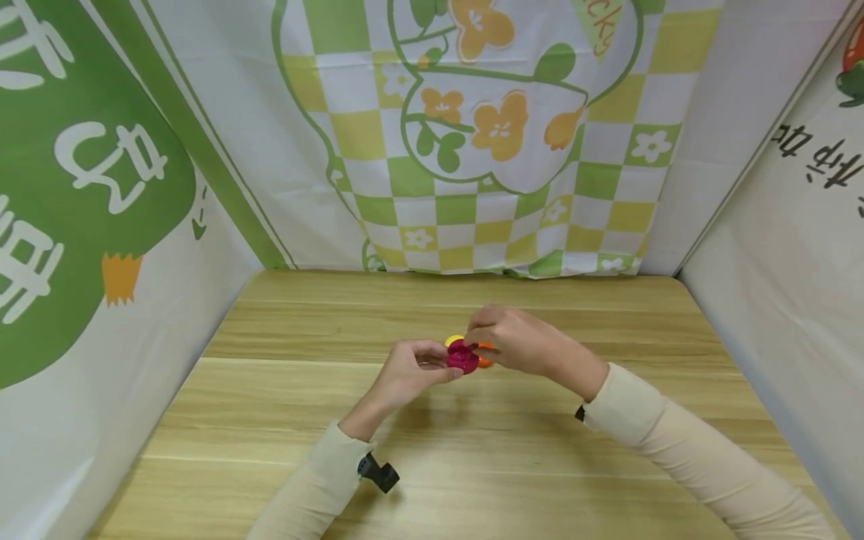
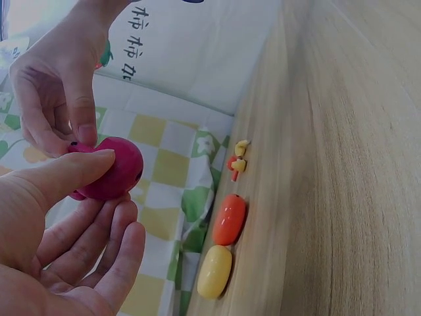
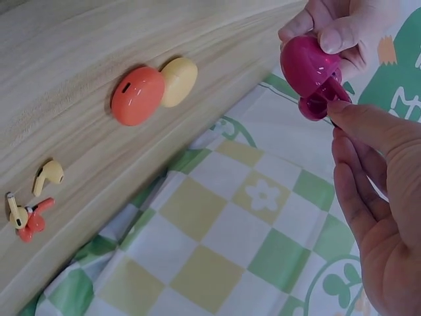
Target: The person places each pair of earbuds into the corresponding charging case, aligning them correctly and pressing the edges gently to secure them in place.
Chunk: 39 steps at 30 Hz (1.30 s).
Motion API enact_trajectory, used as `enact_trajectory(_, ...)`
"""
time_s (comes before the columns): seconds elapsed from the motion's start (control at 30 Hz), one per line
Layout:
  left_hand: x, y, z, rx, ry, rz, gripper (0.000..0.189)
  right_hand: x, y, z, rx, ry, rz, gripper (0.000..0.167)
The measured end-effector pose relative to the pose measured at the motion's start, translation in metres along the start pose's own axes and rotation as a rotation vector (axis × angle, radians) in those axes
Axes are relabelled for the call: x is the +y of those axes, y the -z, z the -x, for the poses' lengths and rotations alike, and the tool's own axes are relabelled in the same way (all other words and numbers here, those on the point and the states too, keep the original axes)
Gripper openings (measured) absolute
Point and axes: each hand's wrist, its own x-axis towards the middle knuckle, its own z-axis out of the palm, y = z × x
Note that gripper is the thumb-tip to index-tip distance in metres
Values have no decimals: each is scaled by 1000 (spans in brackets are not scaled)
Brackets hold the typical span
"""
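Observation:
My left hand (image 1: 408,373) holds a magenta earbud case (image 3: 306,66) above the table, thumb on one side and fingers on the other. In the right wrist view its lid stands open. My right hand (image 1: 516,341) pinches a magenta earbud (image 3: 337,90) by its stem between thumb and forefinger, at the mouth of the case. How far the earbud sits inside is hard to tell, as the fingertips cover part of it. In the left wrist view, my left thumb lies across the case (image 2: 122,168).
An orange earbud case (image 3: 138,95) and a pale yellow one (image 3: 179,82) lie side by side on the wooden table (image 1: 270,420). Several loose yellow and orange earbuds (image 3: 51,174) lie apart from them. Printed cloth (image 1: 472,225) hangs behind the table's far edge.

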Motion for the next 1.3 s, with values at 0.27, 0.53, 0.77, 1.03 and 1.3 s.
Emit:
enact_trajectory(0.27, 2, 0, 1, -9, -10, 11, 23, -4, -8, 3, 36, 46, 44, 12)
enact_trajectory(0.53, 3, 0, 2, -6, -11, 12, 24, -9, -11, 5, 56, 45, 83, 11)
enact_trajectory(0.77, 3, 0, 2, -10, -11, -2, 22, -8, -8, 8, 42, 28, 18, 16)
enact_trajectory(1.03, 3, 0, 3, -5, -16, -4, 21, 5, 8, 6, 58, -226, -296, 12)
enact_trajectory(1.3, 5, 1, 5, -4, 3, 7, 25, 22, 7, 12, -51, -754, -748, 20)
